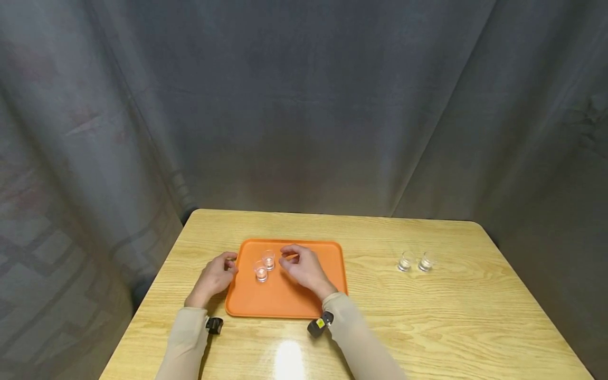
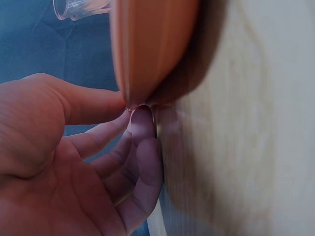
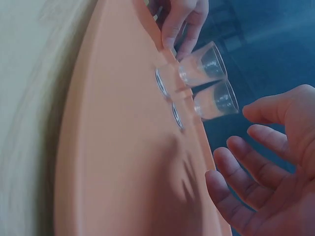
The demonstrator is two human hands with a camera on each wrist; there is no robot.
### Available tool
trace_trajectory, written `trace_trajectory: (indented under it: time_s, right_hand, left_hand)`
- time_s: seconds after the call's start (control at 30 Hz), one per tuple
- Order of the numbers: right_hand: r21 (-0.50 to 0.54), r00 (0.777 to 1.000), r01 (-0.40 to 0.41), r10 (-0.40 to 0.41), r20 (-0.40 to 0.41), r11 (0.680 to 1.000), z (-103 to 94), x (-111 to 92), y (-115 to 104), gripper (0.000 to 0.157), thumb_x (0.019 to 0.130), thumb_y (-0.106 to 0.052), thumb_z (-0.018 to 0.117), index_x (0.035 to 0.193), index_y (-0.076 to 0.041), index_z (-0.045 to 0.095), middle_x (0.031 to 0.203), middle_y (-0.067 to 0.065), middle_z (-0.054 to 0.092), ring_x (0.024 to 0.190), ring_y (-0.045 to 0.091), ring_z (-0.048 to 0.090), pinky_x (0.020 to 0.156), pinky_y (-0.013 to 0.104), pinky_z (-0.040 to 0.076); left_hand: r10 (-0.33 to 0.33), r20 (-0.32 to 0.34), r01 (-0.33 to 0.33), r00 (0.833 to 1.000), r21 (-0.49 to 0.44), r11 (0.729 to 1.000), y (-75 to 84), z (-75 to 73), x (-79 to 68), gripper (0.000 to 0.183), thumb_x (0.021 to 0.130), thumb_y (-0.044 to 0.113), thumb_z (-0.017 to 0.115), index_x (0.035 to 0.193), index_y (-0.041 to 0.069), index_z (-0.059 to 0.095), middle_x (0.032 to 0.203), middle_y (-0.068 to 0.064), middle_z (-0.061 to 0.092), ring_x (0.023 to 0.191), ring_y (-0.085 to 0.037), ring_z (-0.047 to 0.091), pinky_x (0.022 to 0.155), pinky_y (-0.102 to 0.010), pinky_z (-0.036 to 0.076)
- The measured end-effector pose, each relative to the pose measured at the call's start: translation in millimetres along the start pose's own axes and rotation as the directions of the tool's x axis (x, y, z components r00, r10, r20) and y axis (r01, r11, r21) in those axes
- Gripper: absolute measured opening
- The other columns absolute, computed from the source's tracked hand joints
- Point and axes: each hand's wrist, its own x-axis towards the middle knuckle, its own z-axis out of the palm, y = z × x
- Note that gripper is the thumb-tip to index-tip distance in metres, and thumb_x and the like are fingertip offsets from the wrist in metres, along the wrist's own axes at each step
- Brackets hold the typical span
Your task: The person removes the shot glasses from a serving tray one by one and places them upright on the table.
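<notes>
Two small clear shot glasses (image 1: 261,272) stand close together on the orange tray (image 1: 294,301), left of its middle. My left hand (image 1: 218,275) is at the tray's left rim. In the left wrist view the thumb lies against the rim's edge and the curled fingertips (image 2: 142,123) meet it from below, pinching it. Over the tray, just right of the glasses, my right hand (image 1: 305,268) holds nothing. In the right wrist view its fingers (image 3: 241,174) are loosely bent, with a gap between the thumb and the nearer glass (image 3: 216,101).
Two more clear shot glasses (image 1: 405,261) stand side by side on the wooden table (image 1: 427,327), to the right of the tray. A dark grey curtain (image 1: 304,116) hangs behind the table and along its sides. A small black camera is strapped to each wrist.
</notes>
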Motion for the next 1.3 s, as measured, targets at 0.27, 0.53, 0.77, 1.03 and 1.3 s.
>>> trace_trajectory:
  time_s: [0.27,0.53,0.77,1.03,1.3]
  right_hand:
    - [0.041,1.000,-0.009,0.008,0.030,0.999,10.2,0,-12,0.034,0.098,-0.019,0.075,0.131,-0.011,0.074,0.131,0.007,0.074,0.104,0.023,0.075,0.077,0.027,0.057]
    - [0.036,1.000,0.004,-0.004,0.000,0.999,18.6,3,-12,0.029,0.096,-0.019,0.078,0.125,-0.015,0.077,0.123,0.005,0.077,0.093,0.016,0.074,0.072,0.024,0.055]
    - [-0.001,1.000,-0.006,0.006,-0.004,1.000,23.3,5,-13,0.028,0.096,-0.023,0.079,0.124,-0.019,0.079,0.108,0.004,0.078,0.084,0.008,0.071,0.066,0.026,0.054]
    - [0.007,1.000,-0.017,0.017,0.002,1.000,22.9,7,-12,0.032,0.095,-0.021,0.079,0.127,-0.016,0.077,0.122,0.003,0.077,0.089,0.010,0.072,0.068,0.025,0.054]
    - [-0.011,1.000,-0.003,0.003,-0.014,1.000,25.4,9,-9,0.035,0.094,-0.020,0.080,0.128,-0.014,0.076,0.125,0.003,0.076,0.086,0.007,0.070,0.073,0.024,0.054]
  left_hand:
    - [-0.002,-0.003,0.002,1.000,0.004,1.000,1.1,-0.7,-1.8,0.044,0.103,0.006,0.059,0.146,-0.004,0.056,0.114,-0.015,0.064,0.091,-0.023,0.058,0.080,-0.035,0.047]
    - [0.004,-0.006,-0.004,1.000,0.001,1.000,1.1,0.4,-1.8,0.044,0.103,0.006,0.059,0.146,-0.004,0.057,0.113,-0.014,0.064,0.089,-0.022,0.057,0.078,-0.034,0.045]
    - [-0.011,0.000,0.011,1.000,0.001,1.000,3.5,-1.3,-3.1,0.044,0.104,0.006,0.058,0.146,-0.003,0.056,0.114,-0.014,0.064,0.088,-0.021,0.057,0.078,-0.034,0.046]
    - [-0.010,0.000,0.010,1.000,-0.006,1.000,2.5,-2.4,-3.4,0.044,0.104,0.006,0.058,0.147,-0.003,0.056,0.113,-0.014,0.064,0.089,-0.022,0.057,0.078,-0.034,0.045]
    - [-0.019,0.003,0.019,1.000,-0.005,1.000,2.6,-1.5,-3.1,0.045,0.103,0.007,0.058,0.148,-0.003,0.055,0.115,-0.015,0.065,0.089,-0.022,0.057,0.077,-0.033,0.045]
